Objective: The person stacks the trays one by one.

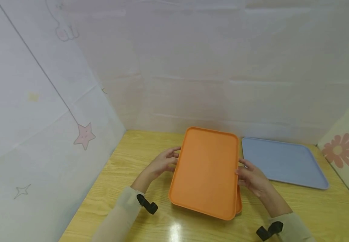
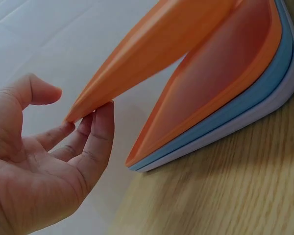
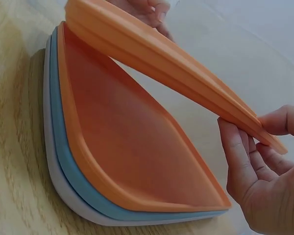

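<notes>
A raised orange tray (image 1: 207,171) tilts above a stack, whose top is another orange tray (image 3: 127,132). Under that sit a blue tray (image 2: 257,78) and a pale grey tray (image 2: 255,108). My left hand (image 1: 161,163) is at the raised tray's left edge; its fingertips touch the underside while the thumb stands apart from the rim. With my right hand (image 1: 253,178) I pinch the opposite edge, thumb on top and fingers beneath, as the right wrist view shows. In the head view the raised tray hides most of the stack.
A separate blue-grey tray (image 1: 283,163) lies flat on the wooden table (image 1: 107,191), to the right near the back wall. Pale printed sheets (image 1: 192,67) enclose the table at the back and both sides.
</notes>
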The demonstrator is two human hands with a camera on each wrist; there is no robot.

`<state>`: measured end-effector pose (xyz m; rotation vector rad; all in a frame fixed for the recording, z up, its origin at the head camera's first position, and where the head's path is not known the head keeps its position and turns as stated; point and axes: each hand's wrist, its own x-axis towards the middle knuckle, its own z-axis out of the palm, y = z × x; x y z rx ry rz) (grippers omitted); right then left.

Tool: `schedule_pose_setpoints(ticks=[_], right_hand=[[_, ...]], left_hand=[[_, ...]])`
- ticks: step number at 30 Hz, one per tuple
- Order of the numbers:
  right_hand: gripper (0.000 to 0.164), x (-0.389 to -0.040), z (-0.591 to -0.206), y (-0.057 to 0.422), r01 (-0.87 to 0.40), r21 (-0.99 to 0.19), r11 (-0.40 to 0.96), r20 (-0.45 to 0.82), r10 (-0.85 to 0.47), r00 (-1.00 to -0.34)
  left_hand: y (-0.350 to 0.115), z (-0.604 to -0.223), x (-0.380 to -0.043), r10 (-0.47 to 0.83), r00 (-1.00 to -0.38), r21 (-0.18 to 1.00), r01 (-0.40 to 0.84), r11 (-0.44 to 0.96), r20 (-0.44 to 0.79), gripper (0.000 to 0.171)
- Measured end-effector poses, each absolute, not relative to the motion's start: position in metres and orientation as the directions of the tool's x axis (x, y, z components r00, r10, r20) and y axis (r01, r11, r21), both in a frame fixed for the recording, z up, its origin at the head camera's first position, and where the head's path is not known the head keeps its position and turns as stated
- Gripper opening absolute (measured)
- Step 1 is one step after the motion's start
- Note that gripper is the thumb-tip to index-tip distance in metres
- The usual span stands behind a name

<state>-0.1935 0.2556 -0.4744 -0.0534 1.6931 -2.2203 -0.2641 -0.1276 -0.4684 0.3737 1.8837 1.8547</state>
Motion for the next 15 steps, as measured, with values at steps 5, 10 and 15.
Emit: schedule_pose_setpoints(ticks=[5, 10, 15], right_hand=[[0.074, -0.1960, -0.4787, 0.2588, 0.261, -0.943, -0.204, -0.199, -0.284, -0.938], [0.077, -0.1983, -0.4813, 0.2614, 0.259, -0.948, -0.185, -0.196, -0.303, -0.933], [0.080, -0.2020, -0.4817, 0.2626, 0.240, -0.964, -0.110, -0.199, -0.298, -0.934]], left_hand=[[-0.1258, -0.4693, -0.2608, 0.510, -0.851, 0.992, -0.106, 0.063, -0.123, 0.067], [-0.1246, -0.4705, -0.2611, 0.495, -0.859, 0.991, -0.111, 0.075, -0.134, 0.069], [-0.1242, -0.4707, -0.2617, 0.491, -0.859, 0.990, -0.121, 0.078, -0.144, 0.072]])
